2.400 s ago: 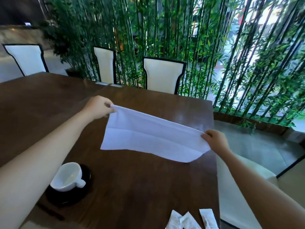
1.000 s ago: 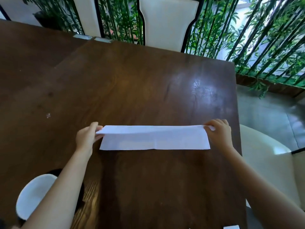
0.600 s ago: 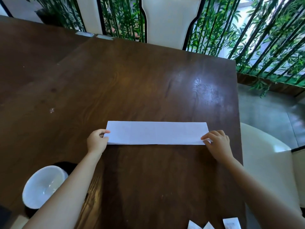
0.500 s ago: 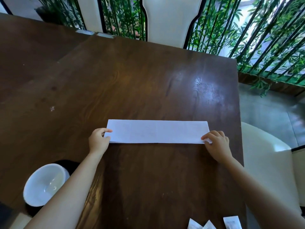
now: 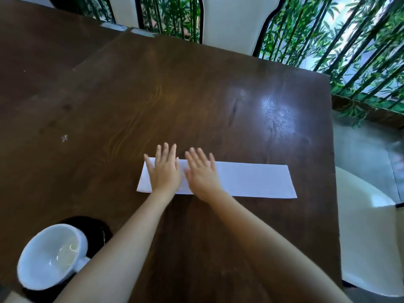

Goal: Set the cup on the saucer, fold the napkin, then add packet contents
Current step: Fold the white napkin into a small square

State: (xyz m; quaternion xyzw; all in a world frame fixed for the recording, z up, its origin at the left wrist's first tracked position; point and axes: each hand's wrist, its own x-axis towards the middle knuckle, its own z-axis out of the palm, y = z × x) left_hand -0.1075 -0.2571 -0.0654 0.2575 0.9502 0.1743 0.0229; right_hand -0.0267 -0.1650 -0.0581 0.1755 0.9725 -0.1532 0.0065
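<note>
The white napkin (image 5: 253, 180) lies folded into a long narrow strip on the dark wooden table (image 5: 196, 101). My left hand (image 5: 165, 169) presses flat on the strip's left end, fingers straight and spread. My right hand (image 5: 202, 171) lies flat beside it, slightly blurred, also pressing the napkin left of its middle. The white cup (image 5: 51, 256) stands on the black saucer (image 5: 94, 226) at the lower left, partly behind my left forearm. No packets are in view.
A cream chair (image 5: 371, 241) stands at the table's right edge, and another cream chair (image 5: 234, 22) at the far side. Green bamboo stems (image 5: 349, 51) fill the background. A small pale speck (image 5: 64, 137) lies on the table's left part.
Both hands let go of the napkin's ends and moved inward onto its left half, now lying flat with fingers spread. The view tilted down slightly, and the packets left the frame.
</note>
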